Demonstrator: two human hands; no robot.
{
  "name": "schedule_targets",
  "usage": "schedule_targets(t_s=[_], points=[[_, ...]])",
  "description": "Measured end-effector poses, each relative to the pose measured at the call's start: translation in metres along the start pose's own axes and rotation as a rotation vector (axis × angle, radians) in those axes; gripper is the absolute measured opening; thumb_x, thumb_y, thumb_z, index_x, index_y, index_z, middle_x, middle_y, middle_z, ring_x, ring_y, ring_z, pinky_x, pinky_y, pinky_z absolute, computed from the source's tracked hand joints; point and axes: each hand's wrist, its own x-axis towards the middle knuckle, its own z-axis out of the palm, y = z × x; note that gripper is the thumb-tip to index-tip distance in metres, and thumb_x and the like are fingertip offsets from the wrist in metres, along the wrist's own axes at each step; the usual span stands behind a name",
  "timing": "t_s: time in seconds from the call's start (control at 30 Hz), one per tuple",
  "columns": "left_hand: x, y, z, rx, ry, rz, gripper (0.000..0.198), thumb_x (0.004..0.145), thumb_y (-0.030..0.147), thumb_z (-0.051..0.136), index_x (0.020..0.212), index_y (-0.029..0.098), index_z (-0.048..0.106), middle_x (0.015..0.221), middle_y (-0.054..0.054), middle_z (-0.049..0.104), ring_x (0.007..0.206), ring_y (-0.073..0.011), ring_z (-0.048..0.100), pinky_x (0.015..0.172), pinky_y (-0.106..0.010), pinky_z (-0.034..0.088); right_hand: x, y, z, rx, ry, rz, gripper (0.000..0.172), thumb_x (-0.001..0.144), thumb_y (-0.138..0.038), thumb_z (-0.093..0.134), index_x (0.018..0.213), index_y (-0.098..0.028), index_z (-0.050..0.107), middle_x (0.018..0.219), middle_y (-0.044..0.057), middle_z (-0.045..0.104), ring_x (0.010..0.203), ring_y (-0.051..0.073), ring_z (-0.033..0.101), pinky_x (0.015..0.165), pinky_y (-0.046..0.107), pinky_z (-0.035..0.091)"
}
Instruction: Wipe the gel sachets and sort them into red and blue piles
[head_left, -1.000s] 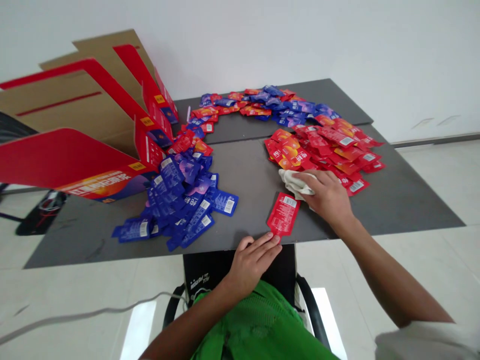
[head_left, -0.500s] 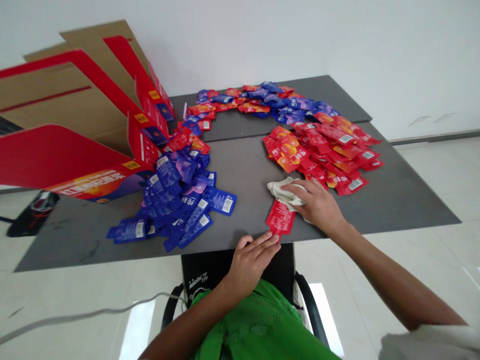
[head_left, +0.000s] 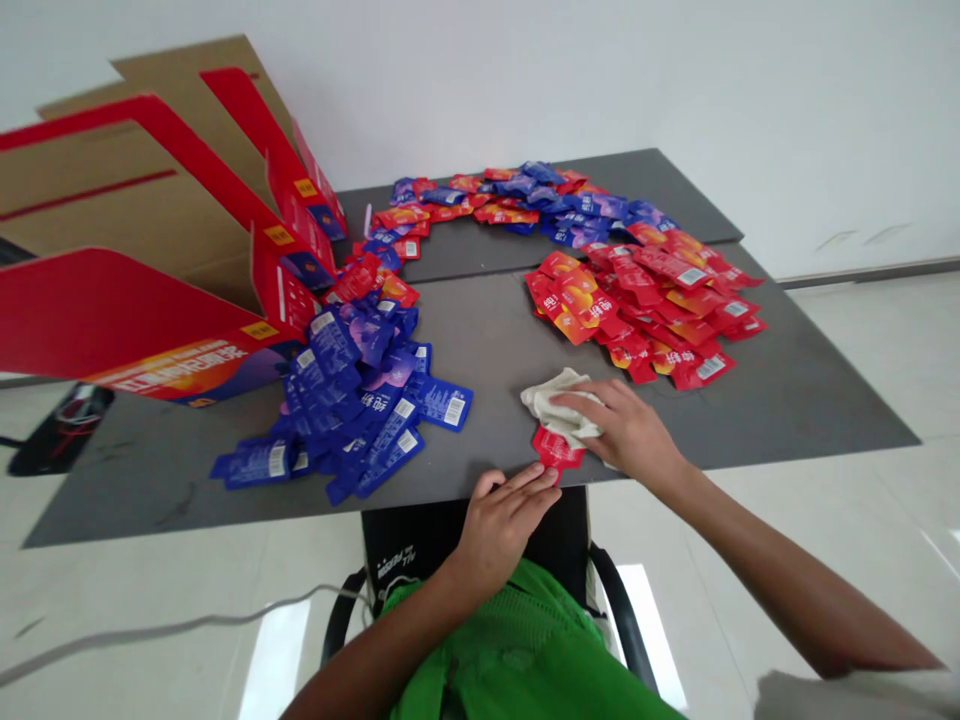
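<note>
A red pouch (head_left: 559,452) lies flat near the front edge of the table, white print upward, its upper part covered by a cloth. Stretched fingers of my left hand (head_left: 499,522) press its narrow near end against the table; the thumb stays apart from it. My right hand (head_left: 622,425) is closed on a crumpled white cloth (head_left: 559,400), which rests on the pouch. Beyond that hand is a heap of red pouches (head_left: 652,300). To the left of my left hand lies a pile of blue pouches (head_left: 367,390).
Open red cardboard boxes (head_left: 180,340) stand at the table's left side. A curved row of mixed red and blue pouches (head_left: 510,195) runs along the back of the grey table (head_left: 480,330). A black device (head_left: 64,430) with a cable lies at the far left.
My right hand has slid the cloth toward me and slightly left, covering more of the red pouch. My left hand stays in place on the pouch's near end.
</note>
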Motion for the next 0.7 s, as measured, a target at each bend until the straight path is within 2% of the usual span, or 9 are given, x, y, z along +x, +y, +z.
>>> schedule_targets(t_s=[0.1,0.17,0.27,0.33,0.4,0.53,0.63,0.7], points=[[0.001,0.001,-0.002,0.023,0.003,0.004,0.029,0.116,0.018,0.047,0.12,0.023,0.075,0.132,-0.003,0.079,0.129,-0.0173,0.072,0.093,-0.035,0.043,0.016,0.032,-0.01,-0.126,0.079,0.074,0.045,0.098,-0.021,0.07,0.143,-0.024,0.065,0.132,0.013,0.071,0.117,0.032,0.066,0.101,0.046,0.056],[0.006,0.004,-0.005,0.036,-0.004,0.001,0.027,0.115,0.019,0.049,0.122,0.023,0.074,0.13,-0.004,0.08,0.127,-0.0186,0.072,0.094,-0.036,0.044,0.018,0.039,-0.02,-0.189,0.165,0.12,0.043,0.099,-0.023,0.07,0.142,-0.024,0.066,0.129,0.012,0.073,0.115,0.032,0.067,0.098,0.046,0.056],[0.022,0.012,-0.01,0.045,-0.027,-0.044,0.022,0.111,0.027,0.059,0.131,0.022,0.07,0.118,-0.005,0.083,0.116,-0.0207,0.074,0.093,-0.038,0.046,0.004,0.028,-0.034,-0.179,0.365,0.181,0.041,0.1,-0.029,0.072,0.141,-0.027,0.068,0.128,0.011,0.074,0.112,0.03,0.07,0.098,0.045,0.056],[0.036,0.019,-0.01,0.101,-0.038,-0.095,0.033,0.106,0.035,0.069,0.137,0.023,0.066,0.114,-0.006,0.081,0.112,-0.024,0.073,0.092,-0.041,0.048,-0.013,0.014,-0.038,-0.138,0.479,0.219,0.041,0.099,-0.032,0.075,0.139,-0.027,0.069,0.128,0.011,0.075,0.111,0.03,0.072,0.099,0.045,0.056],[0.048,0.024,-0.007,0.199,-0.047,-0.149,0.046,0.102,0.041,0.074,0.143,0.023,0.063,0.121,-0.009,0.077,0.113,-0.0282,0.069,0.09,-0.043,0.05,-0.033,0.002,-0.039,-0.09,0.545,0.284,0.038,0.098,-0.033,0.077,0.135,-0.027,0.071,0.125,0.01,0.077,0.107,0.029,0.073,0.097,0.046,0.058],[0.063,0.031,0.007,0.308,-0.062,-0.218,0.063,0.101,0.052,0.071,0.152,0.017,0.055,0.132,-0.015,0.068,0.111,-0.0302,0.064,0.086,-0.043,0.053,-0.066,-0.008,-0.03,0.014,0.562,0.44,0.034,0.098,-0.041,0.076,0.129,-0.026,0.075,0.119,0.008,0.078,0.103,0.029,0.074,0.096,0.046,0.058],[0.072,0.034,0.013,0.351,-0.079,-0.273,0.071,0.099,0.062,0.069,0.147,0.012,0.058,0.124,-0.015,0.068,0.106,-0.0301,0.064,0.085,-0.044,0.053,-0.077,-0.007,-0.019,0.117,0.553,0.587,0.038,0.097,-0.05,0.075,0.126,-0.026,0.077,0.118,0.008,0.078,0.102,0.03,0.075,0.096,0.044,0.058],[0.082,0.035,0.014,0.394,-0.086,-0.318,0.074,0.095,0.069,0.069,0.137,0.008,0.065,0.114,-0.015,0.068,0.099,-0.0303,0.063,0.084,-0.045,0.052,-0.08,-0.006,-0.013,0.178,0.574,0.69,0.043,0.095,-0.054,0.075,0.126,-0.025,0.078,0.119,0.008,0.078,0.103,0.031,0.074,0.095,0.044,0.057]])
